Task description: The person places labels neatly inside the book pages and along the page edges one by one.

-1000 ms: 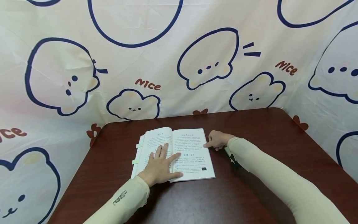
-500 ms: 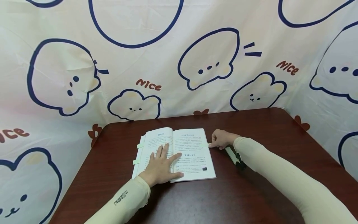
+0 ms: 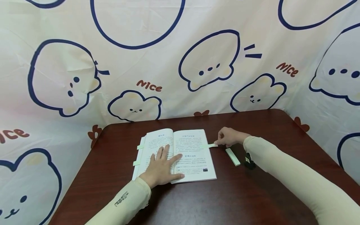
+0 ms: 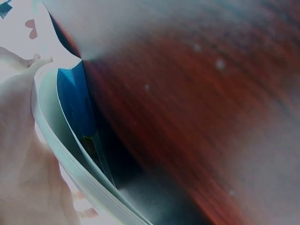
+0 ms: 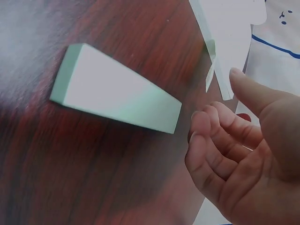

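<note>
An open book (image 3: 194, 172) with printed pages lies on the table. My left hand (image 3: 160, 165) rests across its middle with fingers spread, over the lower left page and the fold. In the left wrist view that hand (image 4: 28, 150) lies along the curved page edges (image 4: 61, 150). A pale green sticky tab (image 3: 212, 145) juts from the right page's outer edge. Just right of its tip is my right hand (image 3: 229, 137). The right wrist view shows its thumb (image 5: 248, 91) apart from loosely curled fingers (image 5: 206, 154), nothing between them, and the tab (image 5: 211, 65) bent beyond.
A pad of pale green sticky notes (image 3: 232, 157) lies right of the book, below my right hand. Two more green tabs (image 3: 136, 162) stick out at the book's left edge. The dark wooden table (image 3: 197, 203) meets a cartoon-printed cloth (image 3: 168, 68) at the back.
My right hand has moved right, away from the page edge. The sticky tab is now visible jutting out, and the sticky-note pad is uncovered. My left hand has stayed put.
</note>
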`<action>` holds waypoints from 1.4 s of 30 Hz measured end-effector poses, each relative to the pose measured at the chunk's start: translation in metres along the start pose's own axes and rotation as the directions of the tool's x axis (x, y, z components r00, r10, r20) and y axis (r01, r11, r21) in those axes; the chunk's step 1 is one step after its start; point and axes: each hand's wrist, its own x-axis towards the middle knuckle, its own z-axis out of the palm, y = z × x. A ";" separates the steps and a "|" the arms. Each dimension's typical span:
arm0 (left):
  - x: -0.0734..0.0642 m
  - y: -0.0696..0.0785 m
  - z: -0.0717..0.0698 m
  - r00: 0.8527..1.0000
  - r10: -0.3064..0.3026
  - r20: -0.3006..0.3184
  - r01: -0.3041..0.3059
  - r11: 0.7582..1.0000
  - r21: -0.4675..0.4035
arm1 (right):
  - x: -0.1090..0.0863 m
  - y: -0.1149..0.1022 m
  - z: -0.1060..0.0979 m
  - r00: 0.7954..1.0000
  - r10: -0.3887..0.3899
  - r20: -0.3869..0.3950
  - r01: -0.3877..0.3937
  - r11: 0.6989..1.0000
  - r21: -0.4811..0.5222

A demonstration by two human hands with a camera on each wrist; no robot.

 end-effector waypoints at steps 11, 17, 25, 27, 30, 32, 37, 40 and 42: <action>0.002 -0.002 0.003 1.000 0.015 -0.021 -0.015 1.000 0.008 | -0.015 0.010 -0.002 0.996 -0.062 -0.069 0.061 0.998 -0.017; 0.003 -0.002 0.002 1.000 0.003 -0.002 -0.003 1.000 0.016 | -0.023 0.015 -0.004 0.993 -0.097 -0.069 0.096 0.995 -0.020; 0.002 -0.002 0.002 1.000 -0.009 0.016 0.008 1.000 0.024 | -0.032 0.030 -0.002 0.980 -0.193 -0.058 0.195 0.980 0.032; 0.001 -0.002 0.002 1.000 -0.006 0.014 0.006 1.000 0.020 | -0.036 0.033 -0.002 0.976 -0.210 -0.056 0.212 0.977 0.028; 0.000 -0.002 0.002 1.000 -0.002 0.013 0.002 1.000 0.015 | -0.043 0.037 -0.002 0.972 -0.231 -0.034 0.232 0.972 0.035; 0.000 -0.002 0.002 1.000 -0.001 0.010 0.000 1.000 0.013 | -0.047 0.040 -0.001 0.969 -0.245 -0.019 0.245 0.969 0.037; 0.001 -0.002 0.002 1.000 0.003 0.002 -0.003 1.000 0.017 | -0.060 0.045 0.003 0.964 -0.264 0.010 0.263 0.963 0.049; 0.002 -0.003 0.002 1.000 0.001 0.003 -0.001 1.000 0.020 | -0.066 0.047 0.006 0.964 -0.265 0.011 0.265 0.964 0.028; 0.002 -0.003 0.001 1.000 0.001 0.005 -0.001 1.000 0.021 | -0.069 0.049 0.009 0.967 -0.256 0.002 0.256 0.967 0.006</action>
